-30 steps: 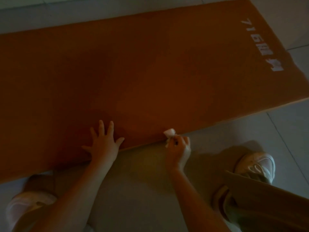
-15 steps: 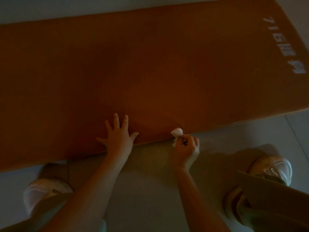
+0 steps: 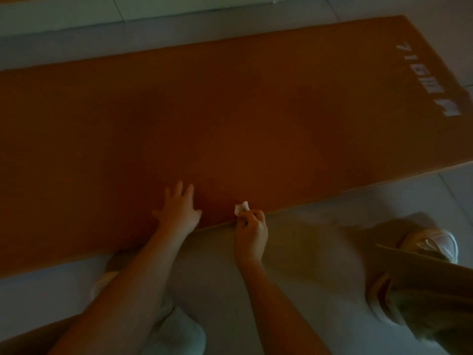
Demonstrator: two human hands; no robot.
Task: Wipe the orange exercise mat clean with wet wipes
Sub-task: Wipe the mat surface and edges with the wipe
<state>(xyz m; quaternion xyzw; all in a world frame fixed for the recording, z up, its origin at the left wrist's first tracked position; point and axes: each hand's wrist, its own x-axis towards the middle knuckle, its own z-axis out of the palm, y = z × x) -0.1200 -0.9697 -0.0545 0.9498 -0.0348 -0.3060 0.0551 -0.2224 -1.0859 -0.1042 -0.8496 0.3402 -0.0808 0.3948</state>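
The orange mat (image 3: 230, 111) lay flat on the floor (image 3: 320, 252). It was long and went from the left side of the view almost to the right side. The room was dim, so the mat looked dark.

The left hand (image 3: 179, 213) rested flat on the mat, close to the near edge. Its fingers were straight and spread out, and it held nothing.

The right hand (image 3: 252, 230) was just beside the left hand, to its right. It sat at the near edge of the mat, with most of the hand over the floor. Its fingers were curled, and they pinched a small white wipe (image 3: 242, 207). The wipe was bunched up and stuck out above the fingers. It touched the mat right at the edge.

Both arms reached in from the bottom of the view.

Some white letters (image 3: 430, 80) were on the far right end of the mat. They were too blurry to read.

The floor was made of grey tiles. A white shoe (image 3: 432, 243) stood on the floor at the right, apart from the mat. A flat brown thing (image 3: 422, 272) lay just in front of the shoe and hid part of it. I could not tell what it was.
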